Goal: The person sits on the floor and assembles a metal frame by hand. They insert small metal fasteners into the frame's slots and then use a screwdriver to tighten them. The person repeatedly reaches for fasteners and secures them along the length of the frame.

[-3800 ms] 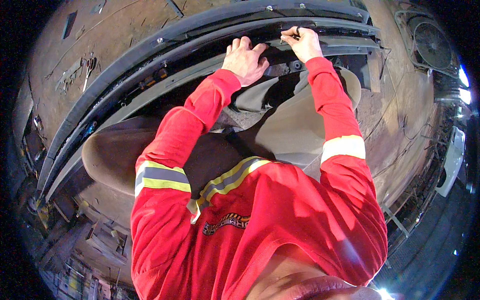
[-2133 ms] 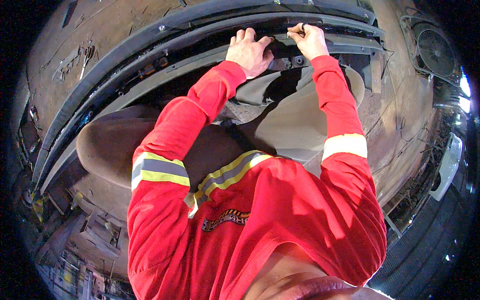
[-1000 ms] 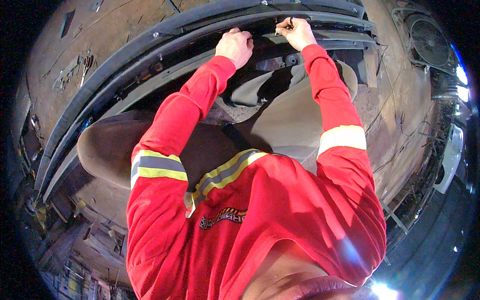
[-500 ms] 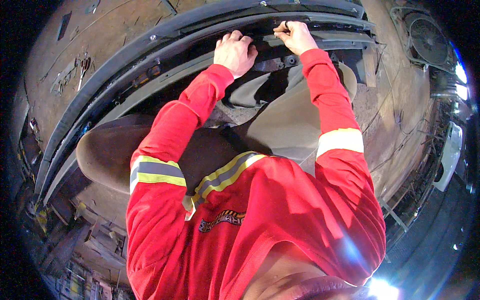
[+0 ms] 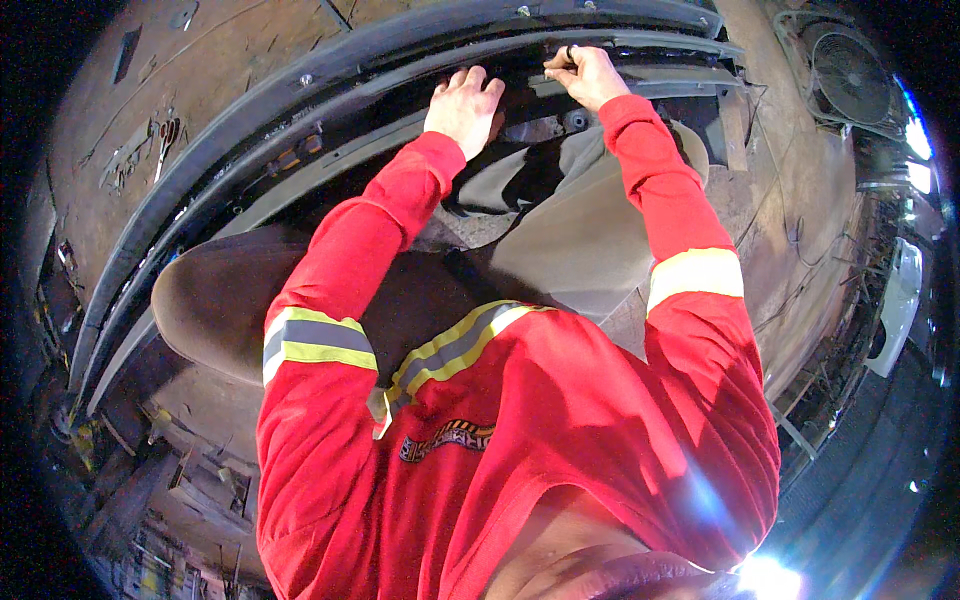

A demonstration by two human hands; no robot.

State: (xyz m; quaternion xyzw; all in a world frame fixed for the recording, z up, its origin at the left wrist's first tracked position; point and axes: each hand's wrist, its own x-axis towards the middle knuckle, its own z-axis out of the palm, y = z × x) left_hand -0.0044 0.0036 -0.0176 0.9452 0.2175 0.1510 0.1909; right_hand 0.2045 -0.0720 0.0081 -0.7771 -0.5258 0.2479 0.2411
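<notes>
Long dark metal beams (image 5: 690,76) run side by side across the far part of the view, curving down to the left. My left hand (image 5: 466,108) lies over the nearer beam, palm down, its fingers slightly bent and a little apart. Farther right, my right hand (image 5: 590,80) is pinched closed above the channel between the beams. Whatever its fingertips hold, if anything, is too small to make out. A dark band shows on one finger of that hand. Both my forearms are in red sleeves with reflective strips.
A scissor-like tool with reddish handles (image 5: 167,135) lies on the brown floor at the far left. A round fan with a grille (image 5: 850,75) stands at the far right. A wooden piece (image 5: 735,130) sits under the beams' right end. A white panel (image 5: 898,305) is at the right.
My left hand has shifted slightly to the left, its fingers still over the beam. My right hand stays pinched in almost the same place, and its forearm has moved slightly right.
</notes>
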